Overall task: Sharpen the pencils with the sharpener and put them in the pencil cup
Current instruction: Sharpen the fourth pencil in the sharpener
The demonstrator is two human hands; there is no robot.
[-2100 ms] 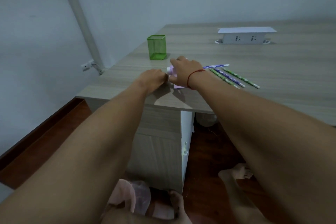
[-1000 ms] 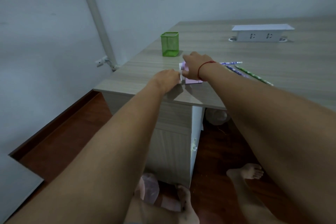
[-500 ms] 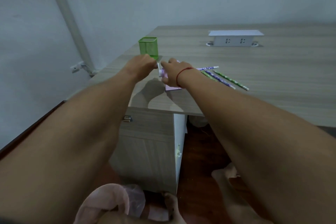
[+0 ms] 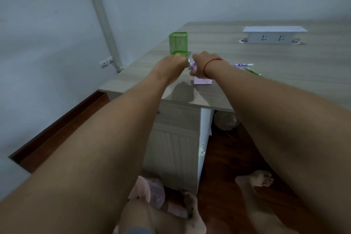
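Observation:
A pink sharpener [image 4: 202,81] stands near the desk's front left corner. My right hand [image 4: 202,62] lies over its top and grips it, hiding most of the body. My left hand [image 4: 173,64] is closed at the sharpener's left side on what looks like its white crank [image 4: 189,62]. A purple-and-white pencil [image 4: 243,65] lies level behind my right wrist, pointing toward the sharpener; its near end is hidden. A green pencil [image 4: 253,72] lies beside it, partly covered by my forearm. The green mesh pencil cup [image 4: 178,43] stands just behind my left hand.
A white pop-up socket box [image 4: 271,37] sits at the back of the wooden desk [image 4: 284,74]. The desk edge runs under my forearms. A wall and a white pipe [image 4: 102,19] are on the left. My bare feet and a pink bag [image 4: 150,192] are on the floor.
My left hand has moved around the sharpener's left side, from low to higher, as if turning the crank. My right hand stayed on the sharpener. The view shifted.

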